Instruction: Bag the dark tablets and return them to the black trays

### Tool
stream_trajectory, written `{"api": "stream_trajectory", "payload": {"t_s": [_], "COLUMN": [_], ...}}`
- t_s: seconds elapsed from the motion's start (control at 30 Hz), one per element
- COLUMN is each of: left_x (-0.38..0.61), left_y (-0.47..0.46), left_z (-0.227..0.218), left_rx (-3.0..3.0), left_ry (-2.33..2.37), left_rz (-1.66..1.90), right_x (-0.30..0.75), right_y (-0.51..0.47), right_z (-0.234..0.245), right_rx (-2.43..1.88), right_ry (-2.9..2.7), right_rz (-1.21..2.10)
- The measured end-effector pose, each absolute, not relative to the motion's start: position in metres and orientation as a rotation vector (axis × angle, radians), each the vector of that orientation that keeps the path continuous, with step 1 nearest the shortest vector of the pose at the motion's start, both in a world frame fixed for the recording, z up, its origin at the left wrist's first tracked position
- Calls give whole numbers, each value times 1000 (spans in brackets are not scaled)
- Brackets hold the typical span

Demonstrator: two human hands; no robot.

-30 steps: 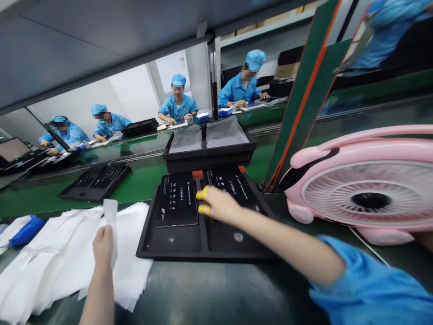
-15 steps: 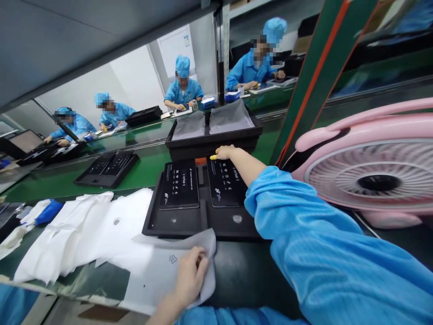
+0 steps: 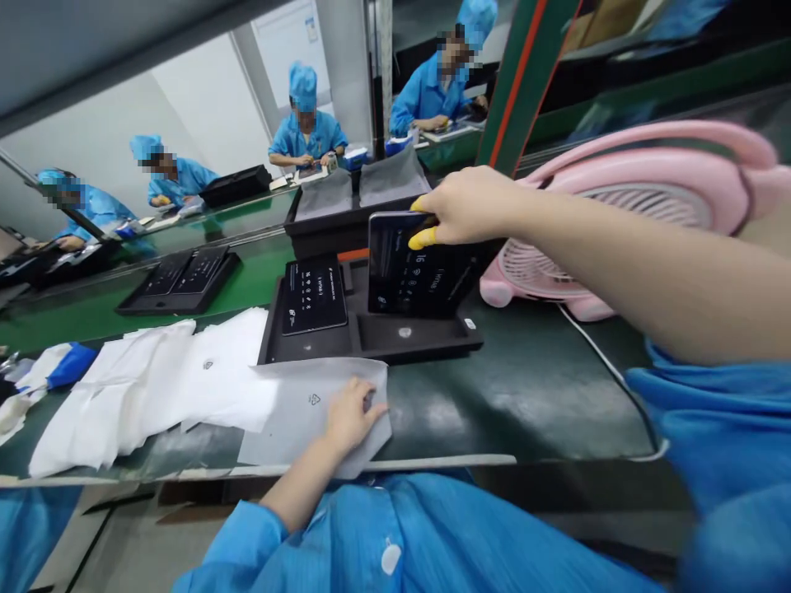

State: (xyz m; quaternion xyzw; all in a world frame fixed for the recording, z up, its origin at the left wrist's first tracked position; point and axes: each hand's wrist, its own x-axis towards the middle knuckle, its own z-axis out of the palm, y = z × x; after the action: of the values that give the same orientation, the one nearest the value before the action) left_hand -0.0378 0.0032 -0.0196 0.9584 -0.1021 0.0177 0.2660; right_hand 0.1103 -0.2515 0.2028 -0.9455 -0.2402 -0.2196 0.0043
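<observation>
My right hand [image 3: 461, 210], with yellow finger cots, grips the upper edge of a black tablet [image 3: 408, 276] with white printing. That tablet stands tilted up over the right compartment of a black tray [image 3: 420, 350]. A second tablet [image 3: 316, 296] lies flat in the left compartment. In front of the tray, my left hand [image 3: 352, 416] has its fingers curled at the right part of a thin translucent bag [image 3: 290, 428] with a recycling mark. The thumb points right; the fingertips are partly hidden.
White bags [image 3: 142, 371] are piled at the left. Another tray with tablets [image 3: 179, 280] sits on the green belt, and stacked trays [image 3: 321, 235] stand behind mine. A pink fan [image 3: 655, 177] is at the right. Several co-workers in blue sit across the line.
My right hand has lifted the right tablet from lying flat in its compartment to a steep tilt. My left hand stays at the bag, which lies flatter now. The view has shifted.
</observation>
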Motion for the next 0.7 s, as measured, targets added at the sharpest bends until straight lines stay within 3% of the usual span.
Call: {"api": "stream_trajectory", "payload": {"t_s": [0.17,0.3,0.4,0.57,0.7], "left_x": [-41,-46,-44,-34,-34], "left_y": [9,-7,-19,-20,1], "left_z": [-14,-21,-25,-25,-23], "left_rx": [2741,2862,2915,2914,2552], "left_ry": [-80,-345,-367,-234,12], "left_rz": [119,128,178,211,278], "right_x": [22,-5,-16,-37,-51], "right_y": [-295,-300,-284,-258,-253], "right_z": [199,152,107,59,33], "right_rx": [-2533,-1659,-1271,-1118,-1248], "right_ry": [-212,-193,-148,23,85], "right_rz": [-985,-1052,-970,-856,-792]}}
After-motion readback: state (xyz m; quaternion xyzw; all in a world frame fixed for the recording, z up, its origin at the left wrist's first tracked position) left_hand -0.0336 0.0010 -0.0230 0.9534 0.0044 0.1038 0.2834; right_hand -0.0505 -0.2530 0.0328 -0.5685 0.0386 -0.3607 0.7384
